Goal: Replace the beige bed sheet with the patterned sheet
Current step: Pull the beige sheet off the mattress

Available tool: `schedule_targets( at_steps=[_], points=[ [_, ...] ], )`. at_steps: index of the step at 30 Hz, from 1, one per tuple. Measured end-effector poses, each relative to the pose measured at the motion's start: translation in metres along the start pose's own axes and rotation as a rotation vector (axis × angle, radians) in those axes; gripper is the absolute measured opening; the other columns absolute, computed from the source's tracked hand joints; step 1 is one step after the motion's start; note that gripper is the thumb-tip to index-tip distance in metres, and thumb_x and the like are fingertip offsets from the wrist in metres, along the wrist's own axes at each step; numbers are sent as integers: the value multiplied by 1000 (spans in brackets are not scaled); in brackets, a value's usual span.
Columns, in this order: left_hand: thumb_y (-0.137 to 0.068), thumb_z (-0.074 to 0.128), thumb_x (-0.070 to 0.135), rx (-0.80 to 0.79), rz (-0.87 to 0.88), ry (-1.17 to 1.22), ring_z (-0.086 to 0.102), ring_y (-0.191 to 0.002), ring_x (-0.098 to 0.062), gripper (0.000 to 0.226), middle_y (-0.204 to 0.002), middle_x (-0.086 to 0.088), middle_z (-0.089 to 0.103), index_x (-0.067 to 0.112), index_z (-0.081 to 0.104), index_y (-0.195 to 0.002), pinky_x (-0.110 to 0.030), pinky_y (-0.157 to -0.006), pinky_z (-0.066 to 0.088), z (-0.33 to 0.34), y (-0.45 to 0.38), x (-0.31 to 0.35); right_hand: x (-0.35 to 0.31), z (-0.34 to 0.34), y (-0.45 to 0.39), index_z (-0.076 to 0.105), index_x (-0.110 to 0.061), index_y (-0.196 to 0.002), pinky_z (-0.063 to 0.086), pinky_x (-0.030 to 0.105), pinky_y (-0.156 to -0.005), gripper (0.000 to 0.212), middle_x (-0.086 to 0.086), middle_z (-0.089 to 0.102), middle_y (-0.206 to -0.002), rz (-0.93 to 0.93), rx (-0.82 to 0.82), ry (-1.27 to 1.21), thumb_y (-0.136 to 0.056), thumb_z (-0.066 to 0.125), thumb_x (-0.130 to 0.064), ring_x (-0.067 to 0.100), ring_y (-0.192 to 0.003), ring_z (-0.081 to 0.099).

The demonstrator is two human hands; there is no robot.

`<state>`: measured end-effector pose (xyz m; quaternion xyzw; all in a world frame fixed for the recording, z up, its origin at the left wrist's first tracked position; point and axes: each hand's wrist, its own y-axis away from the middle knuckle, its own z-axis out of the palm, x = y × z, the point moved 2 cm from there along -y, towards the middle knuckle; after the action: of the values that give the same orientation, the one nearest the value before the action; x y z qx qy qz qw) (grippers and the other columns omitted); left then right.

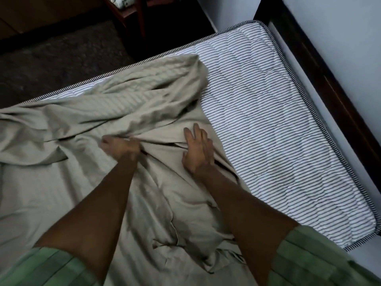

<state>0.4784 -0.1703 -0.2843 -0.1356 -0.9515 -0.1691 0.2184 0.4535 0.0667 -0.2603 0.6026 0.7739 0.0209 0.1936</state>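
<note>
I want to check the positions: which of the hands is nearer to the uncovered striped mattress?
The right hand is nearer; it lies on the beige sheet close beside the bare striped mattress. The left hand grips the sheet farther from it.

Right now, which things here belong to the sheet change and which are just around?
Job: beige sheet, bunched; left hand gripping it; right hand on it; striped mattress, half bared.
Around: dark rug; wooden furniture legs; bed frame.

Surroundings of the bed
Dark patterned rug (pixel 61 65) on floor; wooden chair legs (pixel 142 15) beyond; pale wall (pixel 340 27) at right.
</note>
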Motion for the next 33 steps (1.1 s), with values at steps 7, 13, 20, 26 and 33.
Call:
schedule_targets(
  at_steps=[7, 13, 20, 26, 33],
  points=[
    [-70, 73, 22, 4, 591, -377, 26, -147, -36, 95, -163, -18, 18, 11, 27, -153, -48, -117, 25, -14, 53, -3, -15, 25, -6, 26, -10, -155, 31, 51, -109, 97, 15, 44, -148, 414, -51, -46, -78, 74, -44, 33, -136, 41],
    [-74, 63, 70, -304, 461, -92, 57, -120, -32, 73, -142, -9, 46, 23, 49, -127, -44, -97, 50, 6, 72, 28, -51, 39, 17, 57, -12, -121, 51, 44, -80, 46, 19, 70, -104, 248, -189, -397, -88, 57, -45, 38, -96, 68],
    [-82, 63, 27, -294, 97, -41, 67, -110, -35, 34, -114, -14, 72, 12, 70, -112, -44, -93, 56, -14, 7, -52, -81, 65, 87, 63, -19, -123, 48, 44, -90, 54, 9, 60, -120, -56, -15, -298, -82, 61, -53, 31, -109, 56],
    [-92, 59, 24, -185, -76, 155, 57, -125, -35, 50, -135, -18, 60, 4, 52, -137, -39, -108, 45, -36, 14, -100, -60, 79, 131, 32, -19, -143, 46, 51, -92, 75, 10, 47, -132, 172, -263, -37, -85, 65, -54, 35, -119, 54],
    [-64, 78, 63, -275, -2, -188, 36, -142, -30, 123, -156, -13, 34, 10, 17, -157, -45, -114, 37, -22, 188, -107, -32, 81, 186, 47, -17, -128, 45, 45, -89, 61, 8, 58, -116, 142, -208, -48, -79, 65, -50, 34, -106, 59]
  ],
)
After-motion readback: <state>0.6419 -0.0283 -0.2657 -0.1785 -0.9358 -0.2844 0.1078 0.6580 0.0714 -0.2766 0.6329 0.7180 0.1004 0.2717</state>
